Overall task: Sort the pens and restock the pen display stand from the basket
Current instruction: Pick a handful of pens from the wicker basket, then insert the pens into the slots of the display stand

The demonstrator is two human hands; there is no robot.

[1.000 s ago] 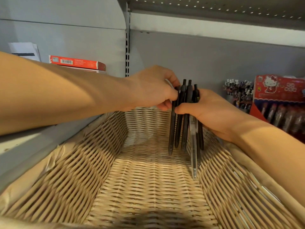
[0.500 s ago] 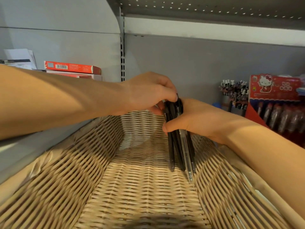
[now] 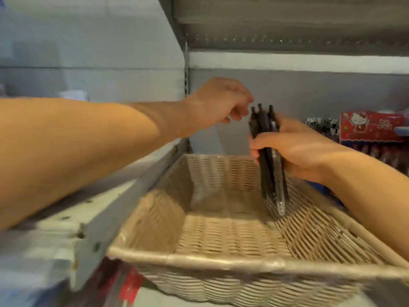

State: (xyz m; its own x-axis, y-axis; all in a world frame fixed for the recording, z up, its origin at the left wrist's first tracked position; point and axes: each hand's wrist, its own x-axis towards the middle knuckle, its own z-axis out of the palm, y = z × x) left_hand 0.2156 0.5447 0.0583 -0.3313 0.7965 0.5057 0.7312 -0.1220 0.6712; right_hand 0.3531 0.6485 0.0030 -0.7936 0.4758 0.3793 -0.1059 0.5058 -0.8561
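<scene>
— Pens, where are they?

— Black pens (image 3: 269, 156), a bundle of slim dark barrels with at least one clear barrel among them, stand nearly upright in the right hand (image 3: 294, 149). Its thumb and fingers are wrapped round the middle of the bundle. The clicker ends stick up above the fist; the tips point down over the right inner wall of the basket (image 3: 221, 263), whether touching it I cannot tell.

— And the other hand?

— The left hand (image 3: 218, 105) hangs just to the left of the pen tops, apart from them, fingers loosely curled downward and holding nothing.

— What is the basket like?

— Rectangular, woven of pale tan wicker in tight horizontal bands, with a smooth wrapped rim and sloping sides. Its woven floor shows bare.

— What does it sit on?

— It lies beside a grey metal shelf edge (image 3: 104, 229) on the left, with rivets or holes along its face. The left forearm reaches across above that shelf.

— And around it?

— A grey back panel (image 3: 287, 89) behind, a perforated metal shelf (image 3: 287, 38) overhead, and a slotted upright (image 3: 186, 69) between bays. To the far right stands a red cartoon-cat display box (image 3: 371, 127) holding rows of pens, blurred, with a cluster of dark-and-white pen tops (image 3: 323, 126) just left of it.
</scene>
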